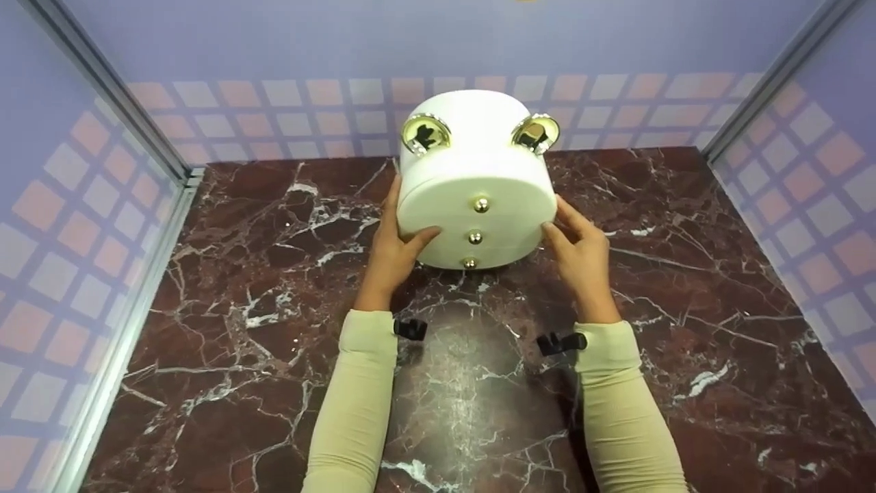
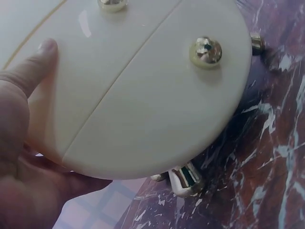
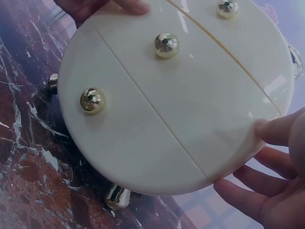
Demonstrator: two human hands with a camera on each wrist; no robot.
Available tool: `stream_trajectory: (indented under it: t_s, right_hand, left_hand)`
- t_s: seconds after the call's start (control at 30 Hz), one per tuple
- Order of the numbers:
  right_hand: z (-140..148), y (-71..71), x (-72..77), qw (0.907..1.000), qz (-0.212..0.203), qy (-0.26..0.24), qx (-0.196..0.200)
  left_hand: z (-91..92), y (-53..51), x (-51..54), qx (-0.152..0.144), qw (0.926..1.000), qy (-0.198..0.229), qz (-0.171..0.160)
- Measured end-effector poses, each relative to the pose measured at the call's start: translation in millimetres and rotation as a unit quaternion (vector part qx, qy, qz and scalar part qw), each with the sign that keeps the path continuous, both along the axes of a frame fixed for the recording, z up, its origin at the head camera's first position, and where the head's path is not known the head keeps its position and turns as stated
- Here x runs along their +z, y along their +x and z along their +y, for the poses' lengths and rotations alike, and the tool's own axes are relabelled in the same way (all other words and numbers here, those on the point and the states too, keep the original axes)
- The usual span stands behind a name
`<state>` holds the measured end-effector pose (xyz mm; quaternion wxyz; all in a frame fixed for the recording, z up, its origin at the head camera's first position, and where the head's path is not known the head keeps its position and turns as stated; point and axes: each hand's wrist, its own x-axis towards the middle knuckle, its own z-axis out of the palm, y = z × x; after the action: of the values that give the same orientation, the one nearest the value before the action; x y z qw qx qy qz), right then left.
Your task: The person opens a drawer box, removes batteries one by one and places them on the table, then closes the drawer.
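Two hands, left hand [image 1: 392,255] and right hand [image 1: 582,253], gripping white box [image 1: 477,174] between them, thumbs pressing front. Glossy shell possibly slipping if one grip slackens; seamed panels perhaps sliding open if tilted. Gold ball knobs [image 1: 481,205] protruding, round gold fittings [image 1: 426,123] flanking curved top, gold feet [image 2: 186,181] overlying veined tabletop [image 1: 718,287], contact unclear.

From my remote post I saw a left sleeve [image 1: 345,424] and a right sleeve [image 1: 633,424], both of pale yellow-green cloth, fitted close along the forearms and wrinkled toward the near end. At its far end each widened into a smoother band, the left cuff [image 1: 368,339] and the right cuff [image 1: 608,346]. A small black left mount [image 1: 413,329] jutted from the inner side of one, a notched black right mount [image 1: 561,342] from the other. Beyond them, the left hand [image 1: 397,255] and right hand [image 1: 580,255] were bare.
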<state>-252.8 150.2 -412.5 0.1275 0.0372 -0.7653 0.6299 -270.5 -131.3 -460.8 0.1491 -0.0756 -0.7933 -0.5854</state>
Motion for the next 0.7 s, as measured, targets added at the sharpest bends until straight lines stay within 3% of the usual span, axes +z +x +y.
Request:
stream_trajectory:
  t_s: [0.17, 0.37, 0.53, 0.7]
  right_hand:
    - [-5, 0.3, -3.1, 0.9984, 0.047, -0.016, -0.026]
    - [-12, 3.8, -9.4, 0.9919, 0.090, -0.022, -0.087]
    - [-17, 7.2, -4.7, 0.9790, 0.143, -0.039, -0.140]
    - [-23, 7.6, 9.0, 0.9633, 0.208, -0.078, -0.151]
  left_hand:
    - [0.6, 1.7, -1.9, -0.002, 1.0000, 0.005, 0.008]
    - [-2.2, 4.6, -4.1, -0.011, 0.9998, 0.001, 0.014]
    - [-1.1, 5.1, -4.5, -0.018, 0.9996, -0.013, 0.016]
    - [-0.7, 5.4, -2.8, -0.008, 0.9998, -0.015, 0.003]
